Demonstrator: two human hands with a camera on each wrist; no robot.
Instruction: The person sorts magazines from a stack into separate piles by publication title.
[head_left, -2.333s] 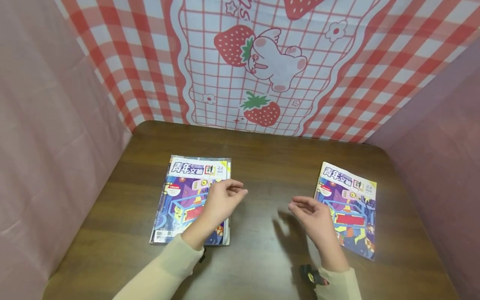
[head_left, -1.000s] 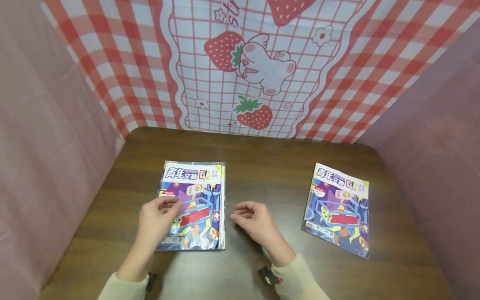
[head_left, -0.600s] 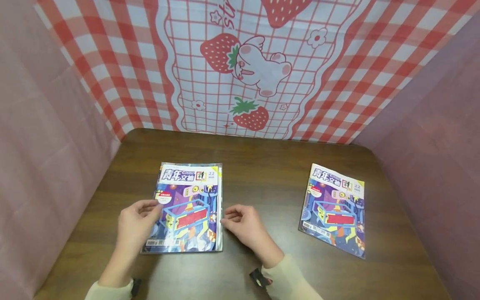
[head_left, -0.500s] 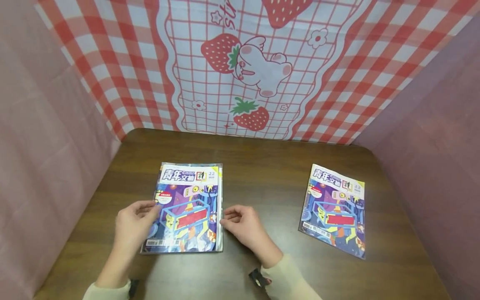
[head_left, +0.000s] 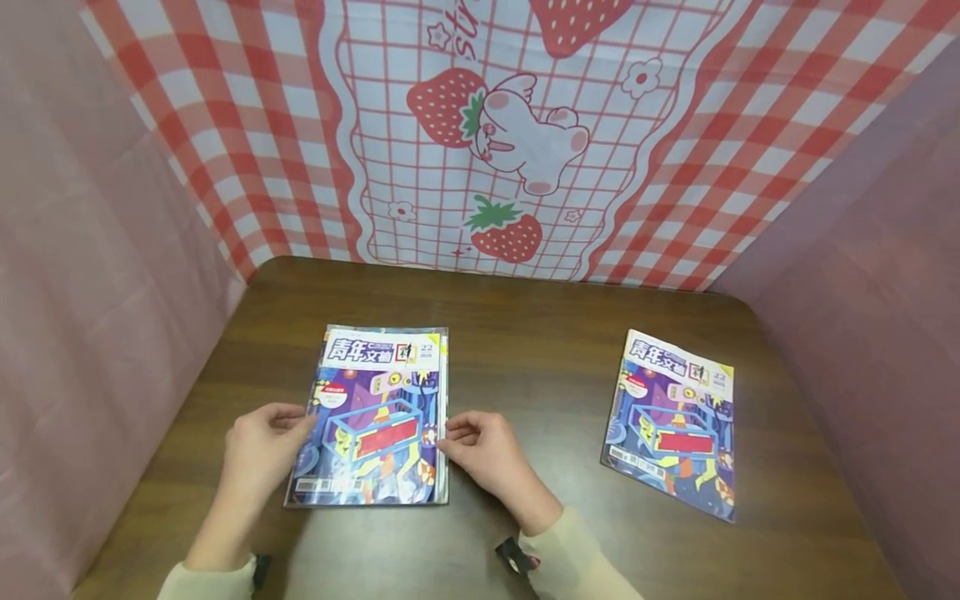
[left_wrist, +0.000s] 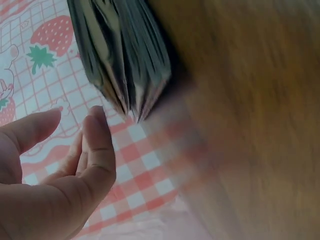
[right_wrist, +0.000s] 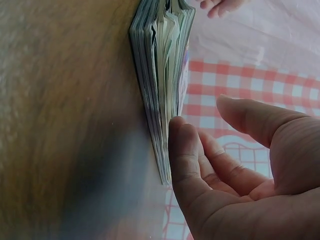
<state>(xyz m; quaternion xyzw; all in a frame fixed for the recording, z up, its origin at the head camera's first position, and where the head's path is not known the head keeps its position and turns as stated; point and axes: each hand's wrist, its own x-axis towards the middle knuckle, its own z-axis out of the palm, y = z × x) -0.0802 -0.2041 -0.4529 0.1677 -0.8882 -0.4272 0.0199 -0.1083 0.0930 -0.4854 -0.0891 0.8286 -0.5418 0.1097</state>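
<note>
A stack of magazines (head_left: 375,417) lies on the left half of the table, a purple and blue illustrated cover on top. At its left edge is my left hand (head_left: 258,446), fingertips right at the cover's side. My right hand (head_left: 487,450) is by the opposite edge, fingertips close to the pages. In the left wrist view, thumb and fingers of the left hand (left_wrist: 65,170) are apart with nothing between them. The right wrist view has the index fingertip of the right hand (right_wrist: 230,175) against the page edges of the stack (right_wrist: 162,80), thumb held away.
A single magazine (head_left: 671,425) with the same cover lies slightly turned on the right side of the brown wooden table (head_left: 525,333). Behind the table hangs a red checked strawberry cloth (head_left: 510,150). Pink curtains (head_left: 112,292) hang at both sides.
My left hand has moved from over the stack to its left edge. My right hand has gone from over the single magazine to the stack's right edge. The magazines stay in place.
</note>
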